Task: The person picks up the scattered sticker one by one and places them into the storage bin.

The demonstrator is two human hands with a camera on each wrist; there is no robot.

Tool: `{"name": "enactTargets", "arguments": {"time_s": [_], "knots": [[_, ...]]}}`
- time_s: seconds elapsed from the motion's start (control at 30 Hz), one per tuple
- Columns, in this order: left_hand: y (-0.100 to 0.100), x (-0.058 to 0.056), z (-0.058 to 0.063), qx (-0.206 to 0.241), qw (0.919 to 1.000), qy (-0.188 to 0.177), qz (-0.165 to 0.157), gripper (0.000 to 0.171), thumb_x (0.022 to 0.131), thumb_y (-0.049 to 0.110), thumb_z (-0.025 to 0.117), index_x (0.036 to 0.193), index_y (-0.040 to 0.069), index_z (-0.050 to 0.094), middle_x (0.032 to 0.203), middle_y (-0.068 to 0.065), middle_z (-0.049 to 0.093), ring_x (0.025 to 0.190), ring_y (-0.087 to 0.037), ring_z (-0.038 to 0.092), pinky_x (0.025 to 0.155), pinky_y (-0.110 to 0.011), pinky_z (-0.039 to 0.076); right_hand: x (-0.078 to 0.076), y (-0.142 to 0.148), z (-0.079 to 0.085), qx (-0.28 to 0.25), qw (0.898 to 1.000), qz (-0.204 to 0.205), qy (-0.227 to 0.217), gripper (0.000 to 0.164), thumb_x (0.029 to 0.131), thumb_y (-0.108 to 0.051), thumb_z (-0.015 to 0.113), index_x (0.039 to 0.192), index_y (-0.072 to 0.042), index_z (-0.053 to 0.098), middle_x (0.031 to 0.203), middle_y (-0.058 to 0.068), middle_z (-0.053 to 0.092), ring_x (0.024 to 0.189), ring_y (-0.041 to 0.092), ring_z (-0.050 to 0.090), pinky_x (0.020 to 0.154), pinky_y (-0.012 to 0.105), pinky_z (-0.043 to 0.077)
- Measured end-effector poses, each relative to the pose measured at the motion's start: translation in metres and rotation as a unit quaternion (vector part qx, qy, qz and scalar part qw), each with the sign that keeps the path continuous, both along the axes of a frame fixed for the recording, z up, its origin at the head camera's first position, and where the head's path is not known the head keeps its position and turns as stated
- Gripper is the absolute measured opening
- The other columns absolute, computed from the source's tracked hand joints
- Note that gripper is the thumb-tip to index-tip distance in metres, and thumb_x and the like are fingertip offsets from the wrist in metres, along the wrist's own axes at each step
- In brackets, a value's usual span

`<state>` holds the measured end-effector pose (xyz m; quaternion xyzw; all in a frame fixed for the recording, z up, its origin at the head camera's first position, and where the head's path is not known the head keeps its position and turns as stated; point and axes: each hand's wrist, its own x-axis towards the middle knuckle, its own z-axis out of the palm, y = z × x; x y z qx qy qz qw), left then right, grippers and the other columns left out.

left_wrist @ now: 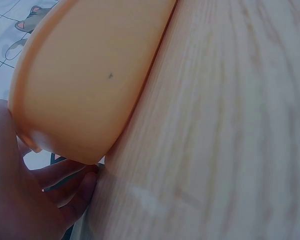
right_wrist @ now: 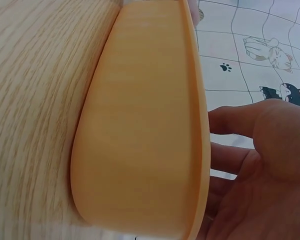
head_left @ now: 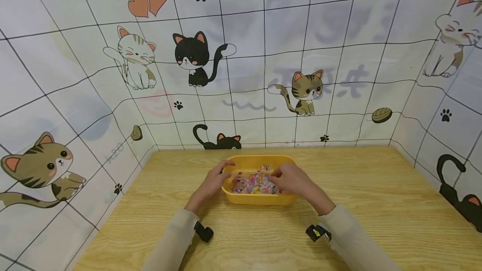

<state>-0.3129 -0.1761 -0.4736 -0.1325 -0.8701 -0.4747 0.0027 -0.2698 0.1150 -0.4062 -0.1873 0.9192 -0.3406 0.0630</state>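
A yellow plastic tub [head_left: 260, 199] sits on the table and holds a layer of small, multicoloured bead-like pieces [head_left: 256, 182], too small to name surely. At the tub's left end, my left hand [head_left: 214, 181] grips the rim; the left wrist view shows the thumb at the rim and bent fingers [left_wrist: 72, 192] along the outside wall. My right hand [head_left: 291, 179] reaches over the right end, fingers bent down into the tub near the pieces. From the right wrist view the tub wall [right_wrist: 140, 120] hides those fingertips, so whether they pinch a piece is unclear.
The wooden table [head_left: 260, 237] extends to both sides and in front of the tub. A white cloth with a grid and cartoon cats [head_left: 192, 60] hangs behind and along both sides. Each sleeve carries a small black device [head_left: 203, 232] at the wrist.
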Motion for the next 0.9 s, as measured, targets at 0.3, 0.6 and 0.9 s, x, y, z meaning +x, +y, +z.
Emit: {"name": "enactTargets", "arguments": {"time_s": [0.3, 0.6, 0.9], "knots": [[0.000, 0.002, 0.001, 0.001, 1.0000, 0.006, -0.006, 0.038, 0.101, 0.012, 0.049, 0.137, 0.017, 0.061, 0.154, -0.010, 0.054, 0.150, -0.037, 0.042, 0.120, -0.061, 0.035, -0.001, 0.001, -0.005, 0.012, 1.000, -0.003, -0.005, 0.031, 0.103, -0.028, 0.062, 0.090, -0.007, 0.080, 0.063, 0.006, 0.069, 0.051, 0.015, 0.057, 0.050, 0.025, 0.035], [0.001, 0.001, 0.000, 0.003, 1.0000, 0.006, -0.003, 0.039, 0.100, 0.012, 0.049, 0.137, 0.017, 0.061, 0.155, -0.009, 0.053, 0.150, -0.035, 0.041, 0.121, -0.060, 0.034, 0.003, -0.002, -0.005, 0.038, 0.999, -0.009, 0.021, 0.028, 0.103, -0.024, 0.061, 0.098, -0.006, 0.081, 0.063, 0.003, 0.068, 0.046, 0.010, 0.044, 0.048, 0.025, 0.029], [0.001, 0.002, -0.001, 0.005, 0.9999, 0.007, -0.010, 0.039, 0.100, 0.012, 0.050, 0.138, 0.016, 0.060, 0.154, -0.008, 0.054, 0.150, -0.035, 0.041, 0.121, -0.059, 0.035, 0.007, 0.003, 0.004, 0.025, 0.998, -0.026, 0.057, 0.027, 0.101, -0.024, 0.064, 0.108, -0.003, 0.079, 0.089, 0.010, 0.078, 0.047, 0.010, 0.046, 0.050, 0.026, 0.033]]}}
